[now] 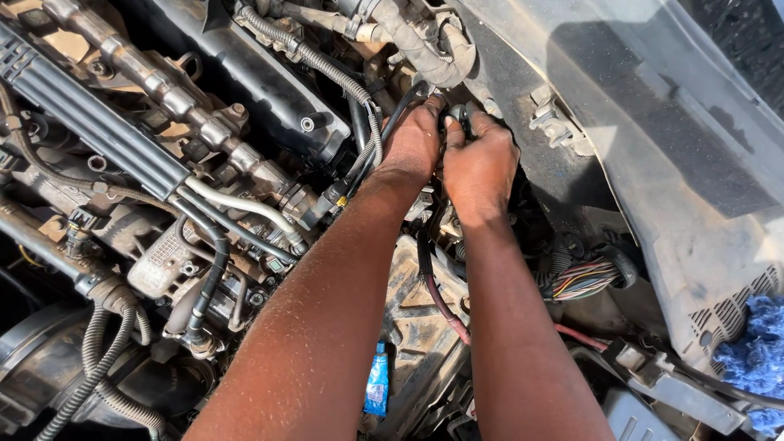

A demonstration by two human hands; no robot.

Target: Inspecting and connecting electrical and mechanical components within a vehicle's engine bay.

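Observation:
Both my hands reach deep into a dusty car engine bay. My left hand (412,143) has its fingers curled around a black cable (400,110) that runs up toward a wrapped hose (425,49). My right hand (480,159) sits close beside it, fingers pinched on a small dark connector (457,113) between the two hands. What lies under the palms is hidden.
A ribbed black cover and metal fuel rail (147,73) fill the upper left. Corrugated hoses (98,367) lie at lower left. A blue tube (376,380) rests low in the bay. A multicoloured wire bundle (581,279) sits right, a blue cloth (755,351) on the grey panel (678,163).

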